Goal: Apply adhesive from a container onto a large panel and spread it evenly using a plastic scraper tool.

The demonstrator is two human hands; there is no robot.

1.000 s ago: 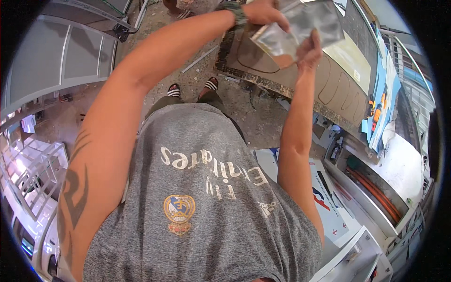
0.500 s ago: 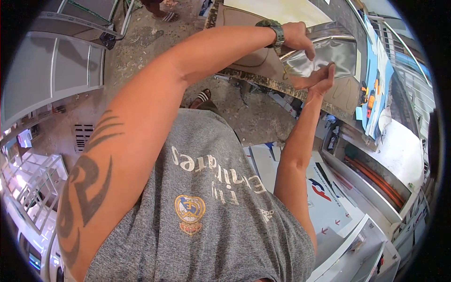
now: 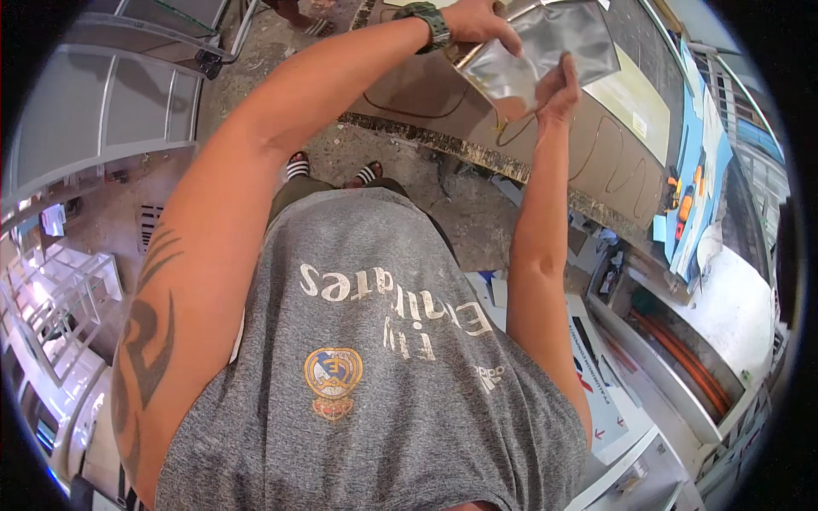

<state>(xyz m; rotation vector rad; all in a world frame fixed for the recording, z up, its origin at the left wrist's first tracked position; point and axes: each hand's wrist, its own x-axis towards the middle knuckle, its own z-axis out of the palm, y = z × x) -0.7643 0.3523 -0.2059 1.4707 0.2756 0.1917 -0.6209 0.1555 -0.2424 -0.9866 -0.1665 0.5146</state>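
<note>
silver, crinkled, rectangular metallic container (image 3: 575, 38) is over brown flat board (image 3: 417, 85). left hand (image 3: 479, 24) pinches its left edge, right hand (image 3: 558, 94) its near edge. probably light, thin-walled, slick, easily dented; opposite edges suit gripping.

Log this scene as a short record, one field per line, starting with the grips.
Left grip: at the left side of the silvery sheet, thumb over its surface
Right grip: on the sheet's near edge, thumb on top
Sheet: shiny, creased, over the bench; contact unclear
Bench: brown top, worn edge
Right side: orange tools on light blue sheeting
Floor: striped sandals on the wearer's feet
</note>
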